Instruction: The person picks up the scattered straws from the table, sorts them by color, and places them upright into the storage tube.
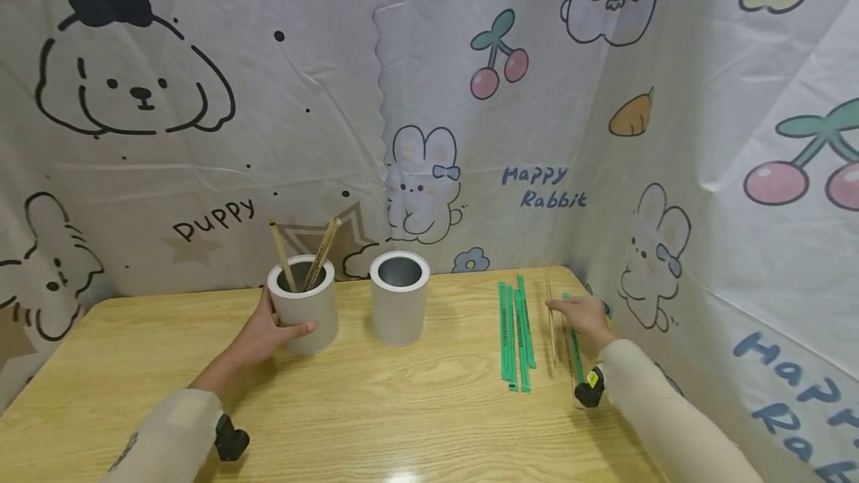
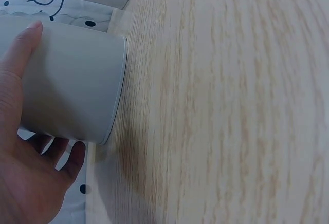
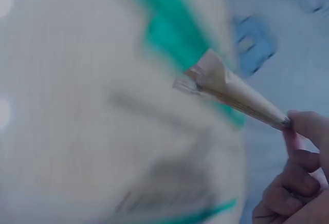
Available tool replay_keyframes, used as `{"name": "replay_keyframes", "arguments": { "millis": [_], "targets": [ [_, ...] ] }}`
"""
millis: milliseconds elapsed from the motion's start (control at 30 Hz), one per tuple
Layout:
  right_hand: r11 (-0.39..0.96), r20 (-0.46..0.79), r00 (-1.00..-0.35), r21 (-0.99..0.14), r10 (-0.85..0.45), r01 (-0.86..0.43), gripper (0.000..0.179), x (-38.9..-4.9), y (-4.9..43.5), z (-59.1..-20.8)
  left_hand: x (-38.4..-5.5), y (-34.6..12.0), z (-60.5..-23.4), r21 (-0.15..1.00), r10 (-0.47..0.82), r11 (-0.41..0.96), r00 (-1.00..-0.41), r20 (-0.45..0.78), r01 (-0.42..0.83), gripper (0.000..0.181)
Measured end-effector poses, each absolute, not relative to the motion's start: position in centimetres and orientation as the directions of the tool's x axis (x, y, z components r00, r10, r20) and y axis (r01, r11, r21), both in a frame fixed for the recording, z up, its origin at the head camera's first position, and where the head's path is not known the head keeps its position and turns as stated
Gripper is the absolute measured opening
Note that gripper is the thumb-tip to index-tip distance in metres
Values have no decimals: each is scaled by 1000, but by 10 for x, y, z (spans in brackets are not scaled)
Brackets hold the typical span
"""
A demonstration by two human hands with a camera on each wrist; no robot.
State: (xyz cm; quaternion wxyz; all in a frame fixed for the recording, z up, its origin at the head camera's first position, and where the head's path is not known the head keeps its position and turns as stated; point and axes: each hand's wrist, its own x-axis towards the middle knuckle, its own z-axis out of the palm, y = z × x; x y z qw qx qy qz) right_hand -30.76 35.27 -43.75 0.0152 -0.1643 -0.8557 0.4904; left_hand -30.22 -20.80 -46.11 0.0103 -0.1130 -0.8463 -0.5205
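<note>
My left hand (image 1: 265, 330) grips a whitish round canister (image 1: 315, 323), thumb across its front. Several slim tan sticks (image 1: 325, 248) lean inside it, tops above the rim. In the left wrist view, the thumb lies along the canister (image 2: 77, 80) and the other fingers reach round its far side. At the right, my right hand (image 1: 584, 319) pinches one end of a slim tan paper-wrapped packet (image 3: 241, 98) above the table. What the wrapper contains is hidden. Several long green packets (image 1: 517, 338) lie left of this hand; another green packet (image 1: 575, 349) is partly behind the wrist.
A second whitish canister (image 1: 399, 308), dark inside, stands upright right of the gripped one. Both are near the back edge of the wood-grain table (image 1: 403, 408). A printed cloth (image 1: 322, 95) hangs behind the table and along its right side.
</note>
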Motion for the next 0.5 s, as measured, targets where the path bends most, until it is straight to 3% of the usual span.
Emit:
{"name": "replay_keyframes", "arguments": {
  "millis": [100, 167, 333, 500],
  "targets": [
    [422, -115, -950, -876, 289, 235, 54, -305, 330, -410, -301, -209, -460, 878, 180, 435, -975, 134, 201, 116],
    [342, -92, -945, -918, 313, 202, 54, -307, 310, -393, -302, -210, -460, 876, 182, 439, -974, 133, 201, 116],
    [130, 6, -926, -990, 377, 46, 40, -313, 243, -355, -302, -212, -460, 873, 177, 445, -976, 130, 197, 116],
    [-47, 111, -878, -988, 466, -150, 25, -319, 167, -327, -304, -212, -461, 878, 179, 437, -975, 129, 196, 117]
  ]
}}
